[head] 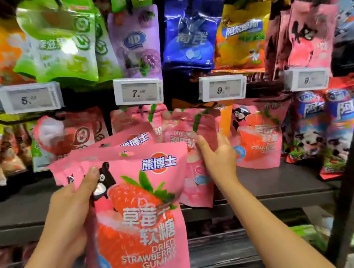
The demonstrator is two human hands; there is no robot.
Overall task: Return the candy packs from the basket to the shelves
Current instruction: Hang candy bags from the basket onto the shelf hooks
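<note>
Gripping gummy packs (136,221) w/ left hand (67,211) (right hand (218,157) beside).

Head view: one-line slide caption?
Left hand grips strawberry gummy packs; right hand touches a pink pack on the shelf.

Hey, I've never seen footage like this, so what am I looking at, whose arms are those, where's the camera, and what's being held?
There is no machine here. The single picture comes from a camera worn on a person's head, looking forward and down, so the two bare arms are that person's own. They stand before shop shelves with hanging candy packs and price tags. The left hand grips a bunch of pink strawberry gummy packs, thumb on the front one. The right hand reaches to the shelf, fingers against a pink pack standing there; whether it grips the pack is unclear. No basket shows in the picture.
</note>
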